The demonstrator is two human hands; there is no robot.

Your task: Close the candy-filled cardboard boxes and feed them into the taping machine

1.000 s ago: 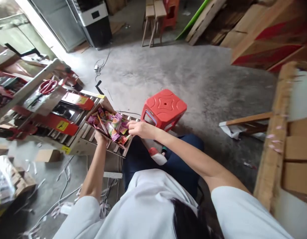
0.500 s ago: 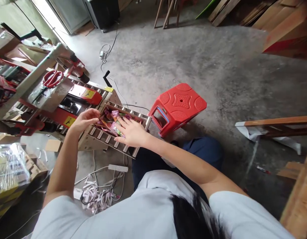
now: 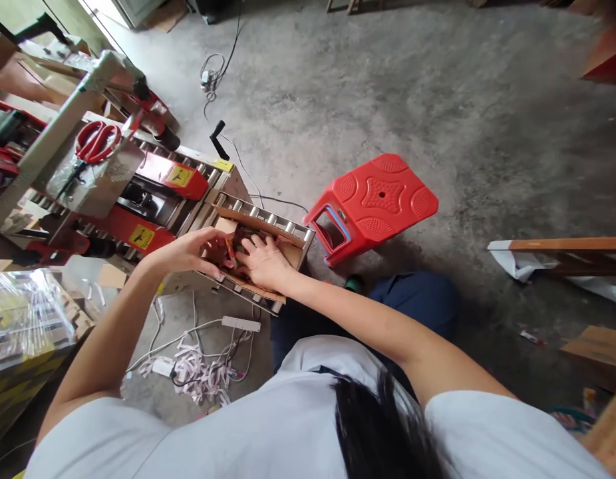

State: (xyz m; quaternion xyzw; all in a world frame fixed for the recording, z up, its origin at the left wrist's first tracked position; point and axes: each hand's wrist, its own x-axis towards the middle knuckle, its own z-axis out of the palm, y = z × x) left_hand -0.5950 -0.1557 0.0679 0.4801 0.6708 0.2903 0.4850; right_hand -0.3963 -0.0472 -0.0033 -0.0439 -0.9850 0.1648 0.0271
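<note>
Both hands press flat, fingers spread, on the cardboard box (image 3: 283,253): right hand (image 3: 264,261) on top, left hand (image 3: 194,249) on its left flap. The box sits on the roller conveyor (image 3: 268,216); its contents are hardly visible. Beyond stands a red stool (image 3: 375,199).

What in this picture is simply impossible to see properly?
All from the head view:
- Contents of the cardboard box: covered by the left hand, the right hand and the flaps.
- Yellow labels on the red machine parts: too small to read.
- Wrapped stack: cut off by the left edge, glare on its film.
- Person's legs: hidden by the white shirt.
</note>
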